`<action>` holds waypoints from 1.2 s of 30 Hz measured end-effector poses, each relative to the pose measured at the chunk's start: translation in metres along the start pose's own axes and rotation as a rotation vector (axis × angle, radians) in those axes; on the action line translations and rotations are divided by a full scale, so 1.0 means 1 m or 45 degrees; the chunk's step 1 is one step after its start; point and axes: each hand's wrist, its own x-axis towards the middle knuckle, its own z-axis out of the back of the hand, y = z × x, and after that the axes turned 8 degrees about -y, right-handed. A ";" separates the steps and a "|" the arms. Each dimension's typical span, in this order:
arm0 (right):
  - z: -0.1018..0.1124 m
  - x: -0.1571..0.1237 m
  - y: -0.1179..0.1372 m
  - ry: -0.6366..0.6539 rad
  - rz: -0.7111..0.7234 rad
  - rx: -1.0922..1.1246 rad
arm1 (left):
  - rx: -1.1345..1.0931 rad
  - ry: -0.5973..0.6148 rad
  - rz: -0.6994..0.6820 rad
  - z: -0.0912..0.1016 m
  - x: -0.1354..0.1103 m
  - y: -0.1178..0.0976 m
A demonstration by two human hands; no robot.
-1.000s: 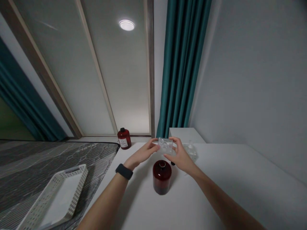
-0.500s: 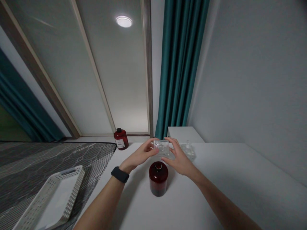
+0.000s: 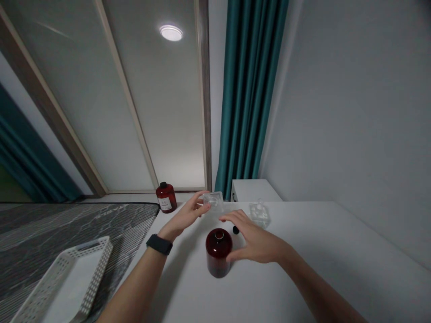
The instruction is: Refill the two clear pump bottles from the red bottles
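My left hand [image 3: 191,215], with a dark band on its wrist, grips a clear square glass bottle [image 3: 214,202] by its side, above the far part of the white table. My right hand [image 3: 253,238] is open, thumb and fingers spread around the right side of a dark red bottle [image 3: 218,255]. That bottle stands upright without a cap, its round mouth showing. Whether the right fingers touch it I cannot tell. Behind the right fingers lies a small black cap [image 3: 235,230]. Farther right rests a second clear glass piece [image 3: 259,214], probably the stopper end upward.
A capped, labelled red bottle [image 3: 166,198] stands at the table's far left corner. To the left, a white perforated basket [image 3: 97,273] lies on a grey patterned surface [image 3: 134,229]. Beyond the white table [image 3: 303,260] are a small white cabinet [image 3: 256,190] and a teal curtain [image 3: 251,89].
My right hand has let go of the clear bottle and come back toward the red bottle. The left hand has drawn the clear bottle slightly left. The black cap has come into view.
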 end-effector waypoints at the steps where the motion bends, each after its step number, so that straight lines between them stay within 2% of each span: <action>1: -0.003 0.001 -0.001 0.016 -0.005 -0.001 | 0.009 -0.003 -0.002 0.001 0.000 0.000; 7: -0.015 0.007 -0.002 0.150 0.031 -0.042 | -0.015 -0.012 0.008 0.003 0.000 -0.002; 13: -0.014 0.008 -0.004 0.056 0.050 -0.117 | -0.021 -0.011 0.010 0.003 0.000 -0.001; 21: -0.014 0.007 -0.025 -0.053 -0.024 -0.172 | -0.048 -0.055 -0.035 0.000 -0.001 0.000; 29: -0.007 0.005 -0.027 0.022 -0.124 -0.096 | -0.098 -0.078 -0.076 -0.004 0.002 0.002; 31: -0.005 0.005 -0.027 -0.041 -0.103 -0.049 | -0.111 -0.085 -0.089 -0.005 0.003 0.004; 36: -0.009 0.010 -0.035 -0.428 0.020 -0.054 | -0.160 -0.109 -0.155 -0.009 0.004 0.004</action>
